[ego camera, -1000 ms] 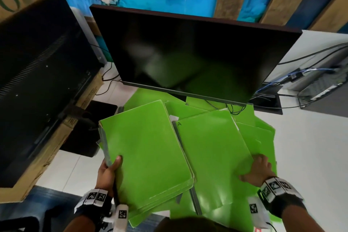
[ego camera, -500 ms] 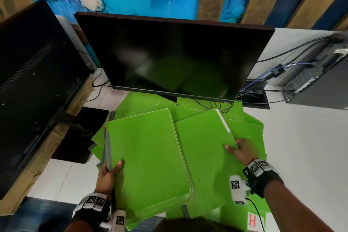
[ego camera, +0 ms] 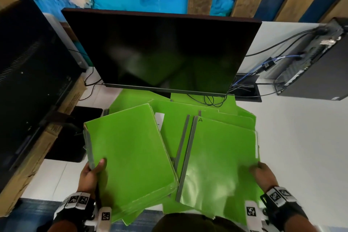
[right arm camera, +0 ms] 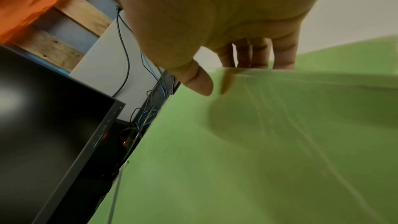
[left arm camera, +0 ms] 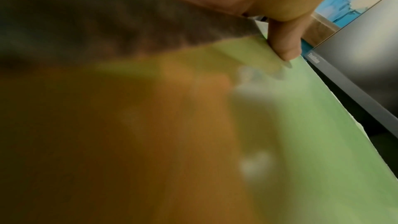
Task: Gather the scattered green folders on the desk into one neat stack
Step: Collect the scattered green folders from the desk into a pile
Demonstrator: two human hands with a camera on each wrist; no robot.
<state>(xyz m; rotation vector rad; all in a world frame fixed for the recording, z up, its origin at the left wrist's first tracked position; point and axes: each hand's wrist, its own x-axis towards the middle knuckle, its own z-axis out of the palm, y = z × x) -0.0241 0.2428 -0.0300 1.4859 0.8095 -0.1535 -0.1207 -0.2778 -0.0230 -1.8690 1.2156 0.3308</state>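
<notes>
My left hand [ego camera: 93, 172] grips a stack of green folders [ego camera: 130, 156] by its left spine edge, thumb [left arm camera: 284, 47] on top, the stack lifted at the desk's front left. My right hand [ego camera: 260, 174] pinches the right edge of a single green folder [ego camera: 220, 160] with a grey spine and an "A" mark; its thumb [right arm camera: 199, 83] lies on top and the fingers curl under the edge. More green folders [ego camera: 216, 117] lie fanned out flat on the white desk [ego camera: 301, 137] under and behind these two, reaching below the monitor.
A black monitor [ego camera: 162, 52] stands close behind the folders, with cables [ego camera: 207, 99] trailing beneath it. A second dark screen [ego camera: 32, 73] on a cardboard box sits at the left. A black computer case [ego camera: 316, 66] with cables lies at the back right.
My right hand slid back toward me along the right side and now holds the A-marked folder's edge, pulled nearer. The left hand kept its hold on the stack, which tilted slightly.
</notes>
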